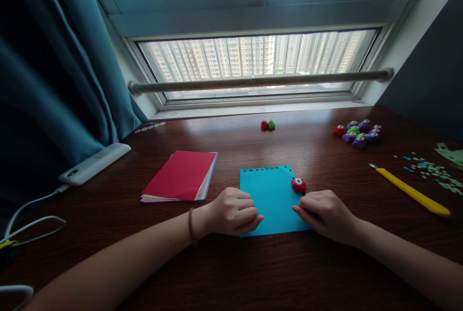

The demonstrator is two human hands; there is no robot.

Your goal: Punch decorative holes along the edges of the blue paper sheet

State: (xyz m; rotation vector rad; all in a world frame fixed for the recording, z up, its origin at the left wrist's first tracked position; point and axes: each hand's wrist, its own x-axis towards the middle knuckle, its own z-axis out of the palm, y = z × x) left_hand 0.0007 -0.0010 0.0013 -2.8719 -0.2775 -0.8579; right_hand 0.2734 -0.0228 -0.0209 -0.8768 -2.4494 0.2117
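A sheet of bright blue paper (277,200) lies on the table before me, with a row of small punched holes along its far edge. My left hand (235,212) is closed at the paper's left edge, thumb over the sheet and fingertips hidden. At the right edge, my right hand (323,214) is closed with its thumb over the paper; its curled fingers hide part of that edge. Just beyond the right fingers, a small red craft punch (298,185) with a white-ringed top sits at the sheet's right edge, close to the far corner.
Left of the sheet lies a stack of coloured paper (181,175), red on top. Farther back are red and green punches (268,125); more punches (358,133) cluster right. A yellow-handled craft knife (412,191), paper bits (434,171) and a white power bank (96,162) lie farther out.
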